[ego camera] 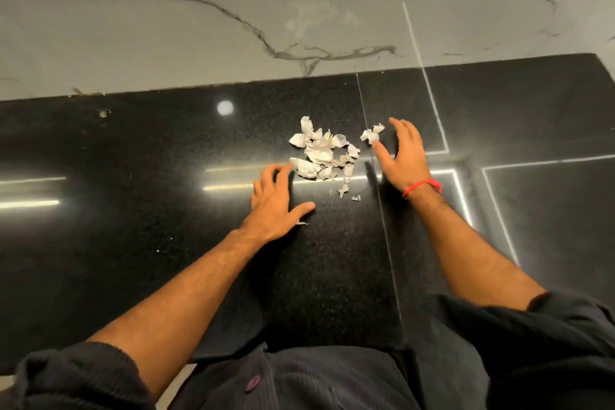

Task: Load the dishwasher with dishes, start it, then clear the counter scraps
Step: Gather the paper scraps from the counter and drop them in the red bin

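- A pile of white scraps lies on the black surface, nearer its far edge, below the marble wall.
- Left hand rests flat on the surface, fingers spread, fingertips just beside the pile, holding nothing.
- Right hand, a red thread at its wrist, is spread and empty; its thumb touches a small separate scrap.
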A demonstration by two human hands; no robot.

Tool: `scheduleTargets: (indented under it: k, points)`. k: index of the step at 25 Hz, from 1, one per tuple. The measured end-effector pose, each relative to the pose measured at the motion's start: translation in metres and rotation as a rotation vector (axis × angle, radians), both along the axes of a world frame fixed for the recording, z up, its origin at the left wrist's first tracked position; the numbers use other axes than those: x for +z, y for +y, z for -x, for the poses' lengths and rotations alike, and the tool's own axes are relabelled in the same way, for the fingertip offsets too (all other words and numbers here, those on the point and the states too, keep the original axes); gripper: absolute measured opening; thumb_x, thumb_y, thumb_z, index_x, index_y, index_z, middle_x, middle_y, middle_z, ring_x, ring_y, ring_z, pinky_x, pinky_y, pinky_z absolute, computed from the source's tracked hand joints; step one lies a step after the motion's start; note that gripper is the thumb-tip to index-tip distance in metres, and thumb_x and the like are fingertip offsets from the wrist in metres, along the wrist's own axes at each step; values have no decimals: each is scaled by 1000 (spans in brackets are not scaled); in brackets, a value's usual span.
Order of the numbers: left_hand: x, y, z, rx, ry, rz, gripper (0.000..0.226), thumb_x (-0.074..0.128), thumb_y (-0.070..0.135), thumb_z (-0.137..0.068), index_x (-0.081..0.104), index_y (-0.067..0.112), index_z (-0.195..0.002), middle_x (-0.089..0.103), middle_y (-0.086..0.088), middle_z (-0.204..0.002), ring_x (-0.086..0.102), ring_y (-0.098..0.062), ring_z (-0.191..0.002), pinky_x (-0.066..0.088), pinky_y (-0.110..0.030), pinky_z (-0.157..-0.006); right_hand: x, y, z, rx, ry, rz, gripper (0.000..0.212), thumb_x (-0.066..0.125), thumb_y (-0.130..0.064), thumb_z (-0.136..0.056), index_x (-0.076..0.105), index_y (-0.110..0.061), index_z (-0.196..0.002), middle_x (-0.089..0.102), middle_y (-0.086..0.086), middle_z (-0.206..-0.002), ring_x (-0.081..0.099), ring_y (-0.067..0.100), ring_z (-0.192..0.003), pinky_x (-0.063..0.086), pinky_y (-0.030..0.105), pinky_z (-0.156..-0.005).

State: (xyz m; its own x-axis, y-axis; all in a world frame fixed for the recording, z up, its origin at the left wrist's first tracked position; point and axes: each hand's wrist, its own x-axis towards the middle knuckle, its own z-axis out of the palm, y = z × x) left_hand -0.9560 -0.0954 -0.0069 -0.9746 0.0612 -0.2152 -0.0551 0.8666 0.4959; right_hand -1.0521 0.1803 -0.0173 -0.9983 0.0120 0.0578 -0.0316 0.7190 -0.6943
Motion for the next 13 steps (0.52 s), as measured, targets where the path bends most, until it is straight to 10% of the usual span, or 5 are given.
scheduleTargets:
  k: [4,7,13]
  points:
    - [-5,17,0,-83,78,-39,75,65,42,-92,28,21,-153,24,-9,-148,32,-30,-134,30,-49,-116,-17,-40,-4,301,-50,-196,68,35,-57,-96,34,-14,-150,31,11,-156,21,28,-149,10,54,-122]
    - [0,11,28,73,209,-101,62,60,31,-86,38,18,-143,27,-11,-147,34,-30,-133,33,-53,-115,-17,-60,-17,298,50,128,52,44,-38,-100,45,-10,-143,46,9,-148,38,23,-140,26,49,-118]
    - [7,19,114,-106,-62,55,65,42,31,-104,12,21,-161,-12,-5,-169,-11,-30,-155,7,-59,-121,-15,-66,21,333,-99,-50,71,39,-52,-97,24,-13,-155,15,10,-164,8,23,-152,2,41,-124]
